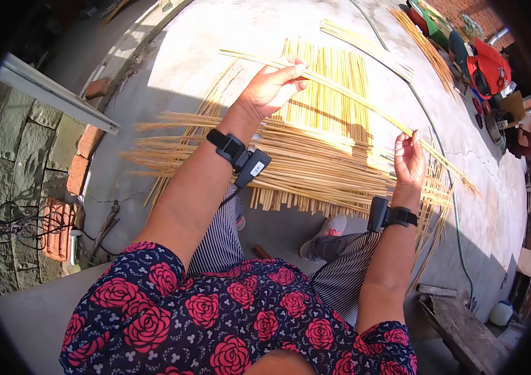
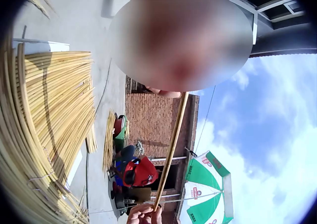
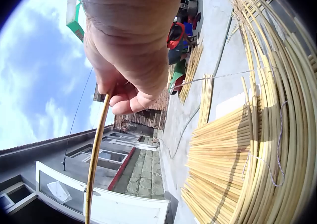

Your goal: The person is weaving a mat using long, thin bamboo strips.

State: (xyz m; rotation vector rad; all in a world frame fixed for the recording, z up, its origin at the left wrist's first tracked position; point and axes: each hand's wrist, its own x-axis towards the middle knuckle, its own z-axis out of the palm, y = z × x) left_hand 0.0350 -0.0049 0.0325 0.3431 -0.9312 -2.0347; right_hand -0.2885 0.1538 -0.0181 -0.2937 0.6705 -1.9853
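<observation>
A long straw-coloured stalk is held up in both hands, slanting down from left to right, its feathery tip beyond the right hand. My left hand pinches it near its upper end between thumb and fingers. Further along, my right hand pinches it at the fingertips; the right wrist view shows the stalk leaving that grip. Below the hands lies a thick layer of loose stalks with feathery ends to the left. Beyond it, stalks lie side by side in a flat panel. Thin string crosses the loose stalks.
More stalks lie on the concrete at the back, near a green hose. A red bag sits among items at the far right. A stone wall stands left, and a weathered plank lies right of the knees.
</observation>
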